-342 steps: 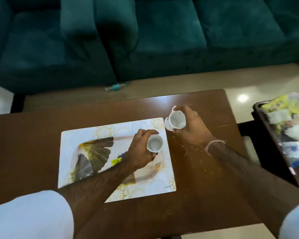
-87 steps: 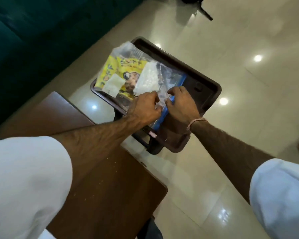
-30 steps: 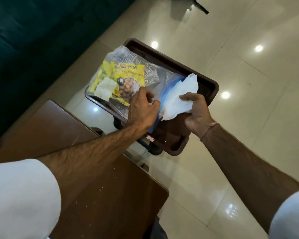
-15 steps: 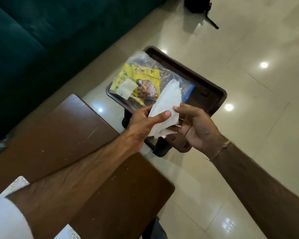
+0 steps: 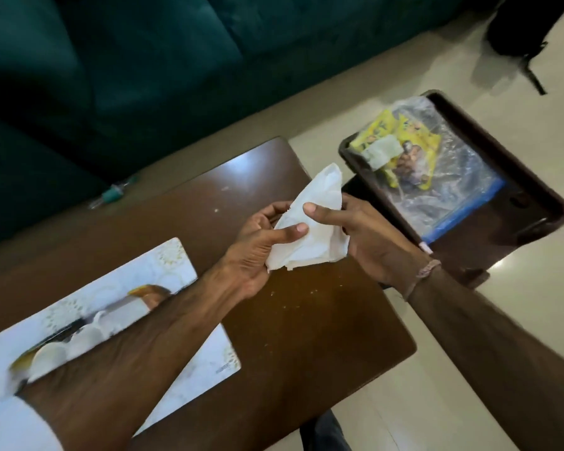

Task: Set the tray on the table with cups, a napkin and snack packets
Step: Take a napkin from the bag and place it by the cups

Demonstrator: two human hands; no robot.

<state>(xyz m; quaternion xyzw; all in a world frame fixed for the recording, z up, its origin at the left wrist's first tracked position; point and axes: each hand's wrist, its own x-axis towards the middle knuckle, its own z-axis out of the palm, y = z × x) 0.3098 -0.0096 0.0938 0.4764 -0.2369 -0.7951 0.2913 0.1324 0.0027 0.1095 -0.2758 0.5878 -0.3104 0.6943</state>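
Both hands, left and right, closed on crumpled white paper napkin above dark brown wooden table; white patterned rectangular tray beneath left forearm.

Soft, dim indoor light falls from above. The dark wood table shows a pale sheen at 11 o'clock, and the glossy floor a faint glare at 3 o'clock. The sofa sinks into deep shadow at 10 o'clock. Motion blur smears the patterned tray at 8 o'clock; wide-angle distortion bends the edges.
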